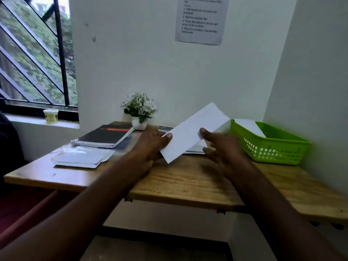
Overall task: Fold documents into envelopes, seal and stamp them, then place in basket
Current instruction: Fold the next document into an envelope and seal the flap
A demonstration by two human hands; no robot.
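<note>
Two hands met at mid-frame on one white envelope, held above the wooden desk. The left hand pinched its lower-left end, thumb on top and fingers curled beneath; the right hand laid its thumb on the middle of the lower edge, its other fingers loosely spread below and apparently not clamped. The envelope's long axis ran from lower left up toward upper right, its far corner pointing at the green basket just beside it at right of centre, where another white piece already lay. The right hand was the nearer to that basket, so a drop-in looked likely.
</note>
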